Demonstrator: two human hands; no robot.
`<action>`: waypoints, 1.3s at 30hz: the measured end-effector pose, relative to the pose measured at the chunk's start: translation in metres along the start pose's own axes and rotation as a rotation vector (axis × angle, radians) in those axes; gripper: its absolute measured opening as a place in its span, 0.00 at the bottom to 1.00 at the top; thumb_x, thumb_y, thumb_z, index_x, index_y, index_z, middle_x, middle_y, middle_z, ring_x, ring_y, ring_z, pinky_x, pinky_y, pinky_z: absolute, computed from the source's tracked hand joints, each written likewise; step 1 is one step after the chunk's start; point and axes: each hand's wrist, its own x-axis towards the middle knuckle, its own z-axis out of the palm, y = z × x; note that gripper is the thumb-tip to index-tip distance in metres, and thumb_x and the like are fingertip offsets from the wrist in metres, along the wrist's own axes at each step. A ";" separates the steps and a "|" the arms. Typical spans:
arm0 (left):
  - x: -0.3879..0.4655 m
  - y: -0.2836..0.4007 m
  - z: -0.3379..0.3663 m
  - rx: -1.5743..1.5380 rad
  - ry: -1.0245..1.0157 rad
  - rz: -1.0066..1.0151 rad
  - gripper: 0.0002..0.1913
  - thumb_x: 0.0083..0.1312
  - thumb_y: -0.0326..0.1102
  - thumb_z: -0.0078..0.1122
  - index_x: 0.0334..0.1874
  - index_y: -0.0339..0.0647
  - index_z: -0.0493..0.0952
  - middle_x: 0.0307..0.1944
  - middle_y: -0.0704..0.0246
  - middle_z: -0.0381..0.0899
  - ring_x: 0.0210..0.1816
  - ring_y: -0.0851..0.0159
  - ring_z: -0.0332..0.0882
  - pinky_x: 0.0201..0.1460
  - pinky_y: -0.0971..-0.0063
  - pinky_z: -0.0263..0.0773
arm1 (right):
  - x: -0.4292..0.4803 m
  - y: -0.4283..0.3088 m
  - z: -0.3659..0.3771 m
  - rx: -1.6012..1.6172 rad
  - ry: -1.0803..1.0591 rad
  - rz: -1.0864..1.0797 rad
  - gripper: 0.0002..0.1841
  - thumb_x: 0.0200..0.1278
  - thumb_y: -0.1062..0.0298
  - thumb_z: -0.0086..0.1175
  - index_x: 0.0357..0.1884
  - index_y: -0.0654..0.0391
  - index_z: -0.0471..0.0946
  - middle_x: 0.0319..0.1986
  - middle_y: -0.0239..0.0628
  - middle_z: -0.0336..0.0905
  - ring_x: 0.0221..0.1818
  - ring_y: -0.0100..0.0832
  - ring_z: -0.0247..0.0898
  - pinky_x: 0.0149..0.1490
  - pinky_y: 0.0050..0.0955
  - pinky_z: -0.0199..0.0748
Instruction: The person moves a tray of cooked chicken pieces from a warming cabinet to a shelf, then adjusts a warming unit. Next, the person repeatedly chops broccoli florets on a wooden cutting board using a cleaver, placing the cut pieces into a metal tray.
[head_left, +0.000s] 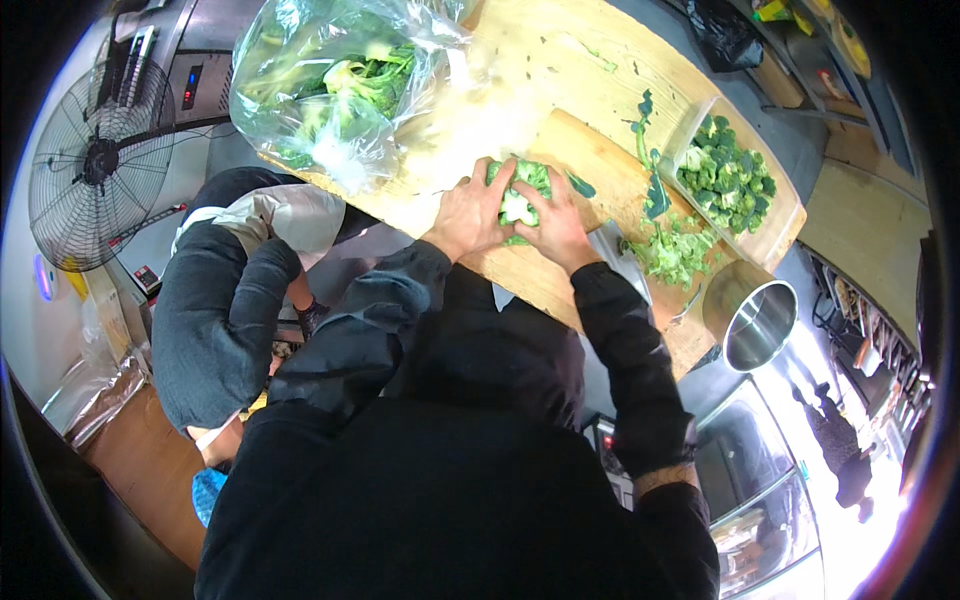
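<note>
Both of my hands grip a head of broccoli on the wooden cutting board. My left hand holds its left side, and my right hand holds the right; the fingertips meet close over the top. A pale cut stem faces up between them. By my right wrist lies a flat metal blade, probably a cleaver, partly covered by my forearm. Pale green broccoli trimmings are heaped to its right. A leafy stalk lies farther back on the wood.
A clear plastic container of cut florets stands at right, near a stainless steel pot. At back left sits a clear plastic bag of broccoli. A co-worker bends at my left, beside a wire-caged fan.
</note>
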 end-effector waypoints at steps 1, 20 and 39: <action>0.005 -0.006 -0.001 -0.055 -0.020 0.046 0.53 0.48 0.46 0.80 0.78 0.52 0.60 0.68 0.50 0.66 0.50 0.37 0.82 0.54 0.49 0.81 | 0.005 0.008 -0.002 0.028 -0.009 -0.025 0.36 0.49 0.64 0.74 0.65 0.43 0.77 0.70 0.60 0.59 0.67 0.64 0.66 0.67 0.49 0.74; 0.079 -0.096 -0.037 -0.271 -0.215 0.284 0.52 0.49 0.36 0.79 0.80 0.59 0.63 0.65 0.55 0.70 0.62 0.46 0.76 0.66 0.59 0.74 | 0.013 0.026 -0.035 0.691 -0.007 0.269 0.39 0.53 0.83 0.58 0.71 0.51 0.68 0.64 0.45 0.70 0.65 0.47 0.70 0.68 0.40 0.71; -0.010 0.040 0.019 -0.767 -0.405 0.267 0.59 0.58 0.22 0.70 0.84 0.47 0.33 0.66 0.57 0.74 0.66 0.59 0.75 0.70 0.67 0.68 | -0.055 -0.017 -0.092 0.747 -0.181 0.340 0.32 0.57 0.67 0.73 0.66 0.55 0.78 0.54 0.37 0.81 0.53 0.30 0.79 0.43 0.32 0.84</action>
